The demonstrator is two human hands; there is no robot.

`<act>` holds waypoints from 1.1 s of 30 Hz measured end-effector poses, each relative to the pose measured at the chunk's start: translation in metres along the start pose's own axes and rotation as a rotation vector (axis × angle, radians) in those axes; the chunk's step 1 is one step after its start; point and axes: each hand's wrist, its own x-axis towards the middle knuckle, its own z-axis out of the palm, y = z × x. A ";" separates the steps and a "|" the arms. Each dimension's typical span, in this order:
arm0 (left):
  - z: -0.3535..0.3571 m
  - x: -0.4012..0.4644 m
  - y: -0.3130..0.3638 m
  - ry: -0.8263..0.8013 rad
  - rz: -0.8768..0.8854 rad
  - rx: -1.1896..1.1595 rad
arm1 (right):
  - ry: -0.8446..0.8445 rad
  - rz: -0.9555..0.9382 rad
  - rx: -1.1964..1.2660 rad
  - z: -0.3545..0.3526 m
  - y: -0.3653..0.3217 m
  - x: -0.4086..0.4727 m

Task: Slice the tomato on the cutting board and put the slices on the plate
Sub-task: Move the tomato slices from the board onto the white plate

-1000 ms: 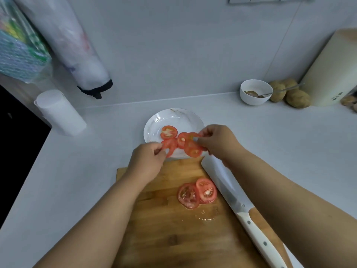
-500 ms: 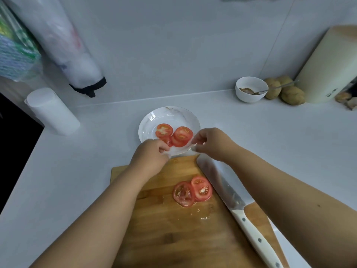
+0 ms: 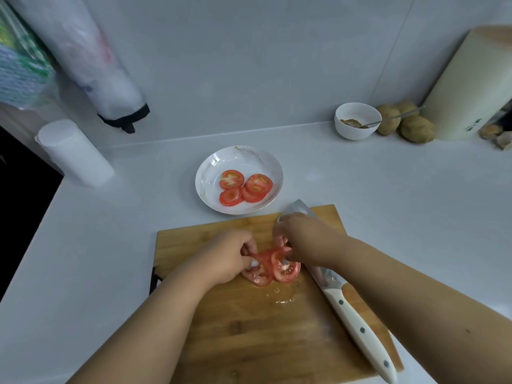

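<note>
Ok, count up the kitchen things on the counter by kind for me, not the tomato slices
Plate: 1
Cutting board: 1
Knife: 1
Small bowl: 1
Paper roll: 1
Total: 5

hands: moved from plate [image 3: 205, 173] to board slices [image 3: 277, 268] | plate slices: released, four lying

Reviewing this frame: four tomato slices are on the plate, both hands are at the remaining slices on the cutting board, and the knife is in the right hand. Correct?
Not quite. The head view shows the knife lying on the cutting board, not held. The right hand and left hand are both pinching the remaining slices. Four slices do sit on the plate.
</note>
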 end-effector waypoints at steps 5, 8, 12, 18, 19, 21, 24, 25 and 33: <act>-0.015 -0.009 -0.008 0.004 -0.008 -0.124 | -0.105 0.025 0.129 -0.007 -0.004 0.000; -0.031 -0.013 -0.016 0.051 -0.026 -0.210 | -0.162 0.005 0.209 -0.010 -0.006 -0.002; -0.053 -0.011 -0.018 0.221 -0.062 -0.412 | -0.075 0.087 0.477 -0.026 -0.008 0.002; -0.072 0.029 -0.014 0.500 -0.218 -0.568 | 0.308 0.408 0.926 -0.044 -0.003 0.052; -0.074 0.039 -0.012 0.520 -0.236 -0.598 | 0.337 0.455 0.941 -0.043 -0.004 0.063; -0.076 0.058 -0.010 0.531 -0.275 -0.673 | 0.376 0.510 0.977 -0.041 -0.006 0.084; -0.073 0.079 -0.017 0.499 -0.341 -0.705 | 0.341 0.544 0.871 -0.032 -0.009 0.103; -0.072 0.083 -0.022 0.491 -0.362 -0.633 | 0.332 0.554 0.805 -0.031 -0.009 0.102; -0.046 0.032 -0.005 0.312 -0.116 -0.279 | 0.061 0.211 0.349 -0.037 -0.009 0.042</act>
